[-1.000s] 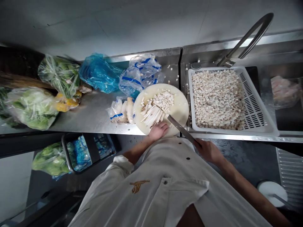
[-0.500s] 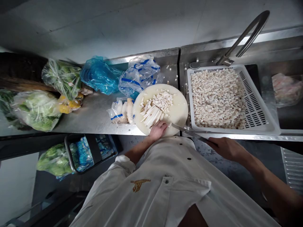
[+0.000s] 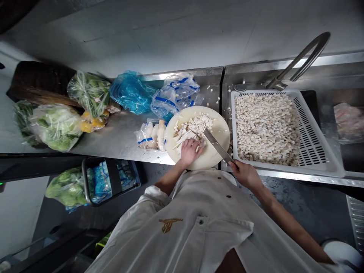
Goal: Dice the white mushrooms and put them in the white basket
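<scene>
Seemingly for steadiness, the left hand point(image 3: 190, 152) lies spread over mushroom strips point(image 3: 183, 135) (the right hand point(image 3: 245, 173) clamps a knife point(image 3: 217, 146)).

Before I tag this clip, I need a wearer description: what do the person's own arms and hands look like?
The left hand and right hand show no gloves. A loose off-white sleeve is turned back on the left forearm; the right forearm is mostly bare. The matching jacket bears a gold-brown emblem.

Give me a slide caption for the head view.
Right hand holding a knife, left hand over pale strips on a round board beside a basket of diced pieces.
</scene>
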The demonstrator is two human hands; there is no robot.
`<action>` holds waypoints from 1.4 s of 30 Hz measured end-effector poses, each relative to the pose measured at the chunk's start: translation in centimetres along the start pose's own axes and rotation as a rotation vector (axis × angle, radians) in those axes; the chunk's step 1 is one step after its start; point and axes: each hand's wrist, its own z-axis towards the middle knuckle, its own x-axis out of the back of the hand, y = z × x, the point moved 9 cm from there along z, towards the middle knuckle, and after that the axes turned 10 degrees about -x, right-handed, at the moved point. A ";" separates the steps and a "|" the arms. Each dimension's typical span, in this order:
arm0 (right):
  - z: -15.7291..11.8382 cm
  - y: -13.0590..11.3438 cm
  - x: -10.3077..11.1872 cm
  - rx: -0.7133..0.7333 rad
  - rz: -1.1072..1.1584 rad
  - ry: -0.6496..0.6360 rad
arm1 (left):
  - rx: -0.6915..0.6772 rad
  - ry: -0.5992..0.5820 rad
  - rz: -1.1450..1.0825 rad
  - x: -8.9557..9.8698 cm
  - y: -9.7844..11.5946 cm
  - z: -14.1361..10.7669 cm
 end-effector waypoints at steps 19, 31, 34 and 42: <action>0.0 -1.9 -3.3 -0.020 -0.080 -0.028 | 0.031 0.216 -0.277 1.9 -9.7 1.0; 1.4 -8.3 1.8 0.040 -0.170 0.030 | 0.022 0.243 -0.241 3.2 -10.4 0.5; 2.6 -10.8 3.5 0.030 -0.204 0.037 | -0.028 0.225 -0.238 3.2 -11.1 1.8; 3.4 -13.1 3.9 0.033 -0.230 -0.053 | -0.218 0.154 -0.462 2.3 -10.3 2.1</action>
